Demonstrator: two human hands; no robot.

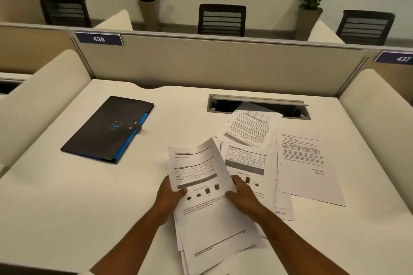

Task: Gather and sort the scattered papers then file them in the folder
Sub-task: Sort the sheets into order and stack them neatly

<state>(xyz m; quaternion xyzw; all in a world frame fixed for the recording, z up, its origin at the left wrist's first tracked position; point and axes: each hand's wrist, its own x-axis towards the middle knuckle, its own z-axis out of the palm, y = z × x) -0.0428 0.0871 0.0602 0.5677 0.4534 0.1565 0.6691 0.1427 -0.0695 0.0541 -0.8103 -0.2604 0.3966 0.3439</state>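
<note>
My left hand (pixel 170 192) and my right hand (pixel 242 194) both grip a stack of printed papers (pixel 201 185) low in the middle of the white desk (pixel 67 196). The top sheets carry tables and small dark pictures, and the upper ends lift off the desk. Several more sheets lie scattered to the right: one with a table (pixel 248 161), one tilted text page (pixel 252 128) farther back, and one text page (pixel 306 163) at the right. A closed black folder (pixel 107 128) with a blue edge and a snap strap lies at the back left, apart from both hands.
A grey cable slot (pixel 257 102) is sunk into the desk at the back right, with one page overlapping its front edge. A beige divider panel (pixel 212 65) closes off the back. Cream side partitions (pixel 40 100) flank the desk. Chairs and potted plants stand beyond.
</note>
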